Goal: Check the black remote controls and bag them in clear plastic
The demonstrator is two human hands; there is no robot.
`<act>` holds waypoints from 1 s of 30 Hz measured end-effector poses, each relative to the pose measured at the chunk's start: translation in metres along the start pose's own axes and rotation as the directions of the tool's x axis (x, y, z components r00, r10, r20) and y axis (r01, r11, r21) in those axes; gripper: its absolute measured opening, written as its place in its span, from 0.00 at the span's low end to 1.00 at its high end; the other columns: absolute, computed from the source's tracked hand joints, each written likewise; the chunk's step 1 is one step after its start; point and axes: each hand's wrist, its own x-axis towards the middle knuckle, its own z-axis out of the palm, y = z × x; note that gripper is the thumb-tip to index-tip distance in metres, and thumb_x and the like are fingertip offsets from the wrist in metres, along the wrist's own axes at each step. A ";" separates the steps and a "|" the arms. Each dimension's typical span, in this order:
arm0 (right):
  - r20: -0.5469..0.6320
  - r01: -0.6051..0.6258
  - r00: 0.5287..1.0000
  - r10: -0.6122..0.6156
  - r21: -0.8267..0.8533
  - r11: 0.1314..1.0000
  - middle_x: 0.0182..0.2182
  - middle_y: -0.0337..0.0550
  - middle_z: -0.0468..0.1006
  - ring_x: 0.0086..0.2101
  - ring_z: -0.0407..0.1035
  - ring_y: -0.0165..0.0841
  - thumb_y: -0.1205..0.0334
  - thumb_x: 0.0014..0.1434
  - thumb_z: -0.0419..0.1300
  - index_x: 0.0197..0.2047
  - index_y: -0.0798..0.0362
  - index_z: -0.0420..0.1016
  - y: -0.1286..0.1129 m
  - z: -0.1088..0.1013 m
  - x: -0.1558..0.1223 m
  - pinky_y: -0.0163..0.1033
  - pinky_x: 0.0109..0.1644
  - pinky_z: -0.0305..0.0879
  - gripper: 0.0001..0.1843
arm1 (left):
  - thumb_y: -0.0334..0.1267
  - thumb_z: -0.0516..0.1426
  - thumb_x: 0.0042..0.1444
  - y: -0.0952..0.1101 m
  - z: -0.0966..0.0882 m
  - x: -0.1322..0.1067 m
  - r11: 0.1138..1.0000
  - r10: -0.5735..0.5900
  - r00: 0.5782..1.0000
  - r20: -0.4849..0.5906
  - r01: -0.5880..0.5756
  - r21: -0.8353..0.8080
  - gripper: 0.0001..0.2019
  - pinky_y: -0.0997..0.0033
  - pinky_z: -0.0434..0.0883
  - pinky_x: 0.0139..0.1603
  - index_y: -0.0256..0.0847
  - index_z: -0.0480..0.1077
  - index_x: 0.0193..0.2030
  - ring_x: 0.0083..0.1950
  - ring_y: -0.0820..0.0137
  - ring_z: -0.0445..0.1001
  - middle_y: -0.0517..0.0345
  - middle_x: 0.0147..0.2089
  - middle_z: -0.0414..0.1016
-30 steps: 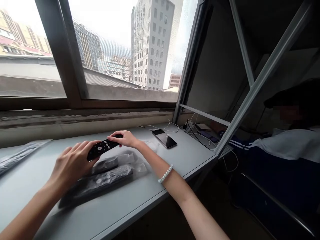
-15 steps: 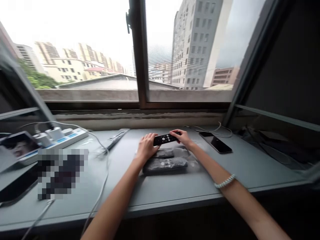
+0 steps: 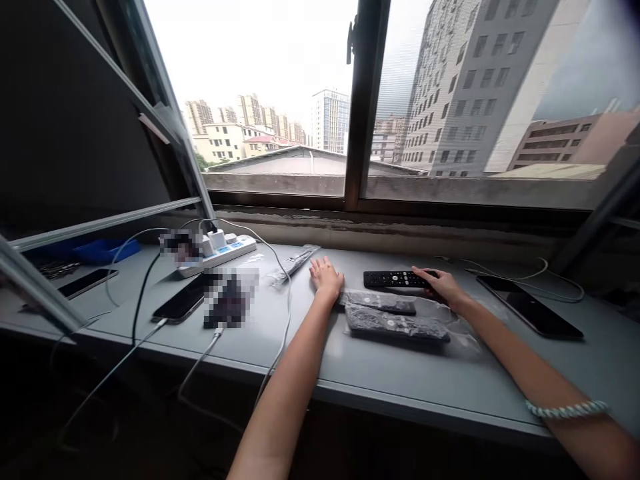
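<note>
A black remote control (image 3: pixel 390 279) with rows of buttons is held just above the desk, level and lengthwise. My right hand (image 3: pixel 443 288) grips its right end between thumb and fingers. To the left, my left hand (image 3: pixel 327 277) rests on the desk with its fingers stretched out, holding nothing and apart from the remote. Below the held remote lie two dark remotes in clear plastic sleeves, a nearer wrapped remote (image 3: pixel 397 324) and a wrapped remote (image 3: pixel 380 302) behind it. Beyond my left hand, another plastic-wrapped item (image 3: pixel 295 263), long and dark, lies at a slant.
A black phone (image 3: pixel 531 307) lies at the right with a white cable behind it. Leftward are a power strip (image 3: pixel 220 253) with plugs, a phone on a cable (image 3: pixel 183 300) and a pixelated item (image 3: pixel 230 299). A white cable (image 3: pixel 287 313) crosses the desk's front edge.
My left hand has let go of the remote and moved left onto the desk. My right hand keeps hold of the remote's right end. The view has turned left.
</note>
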 end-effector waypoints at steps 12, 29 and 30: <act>0.173 0.307 0.951 -0.255 -0.495 0.813 0.34 0.43 0.77 0.35 0.70 0.38 0.40 0.51 0.55 0.38 0.49 0.77 0.003 0.004 0.001 0.37 0.35 0.64 0.23 | 0.40 0.50 0.52 -0.022 -0.002 0.015 0.972 -0.183 0.978 -0.097 0.195 0.132 0.29 0.45 0.45 0.62 0.25 0.57 0.58 0.67 0.44 0.40 0.30 0.64 0.49; 0.315 0.531 0.847 -0.428 -0.539 0.653 0.41 0.38 0.76 0.42 0.68 0.38 0.45 0.46 0.64 0.42 0.45 0.76 -0.021 0.006 -0.024 0.35 0.37 0.62 0.21 | 0.28 0.47 0.50 -0.016 -0.012 0.013 0.992 0.027 0.991 -0.131 -0.010 0.123 0.23 0.58 0.61 0.53 0.33 0.60 0.55 0.54 0.55 0.64 0.38 0.52 0.64; 0.308 0.522 0.853 -0.422 -0.535 0.664 0.40 0.38 0.76 0.41 0.68 0.38 0.44 0.45 0.64 0.42 0.45 0.76 -0.022 0.005 -0.024 0.35 0.37 0.62 0.22 | 0.28 0.47 0.51 -0.014 -0.012 0.011 0.993 0.036 0.992 -0.123 -0.021 0.120 0.23 0.58 0.60 0.53 0.33 0.60 0.55 0.54 0.55 0.64 0.38 0.52 0.64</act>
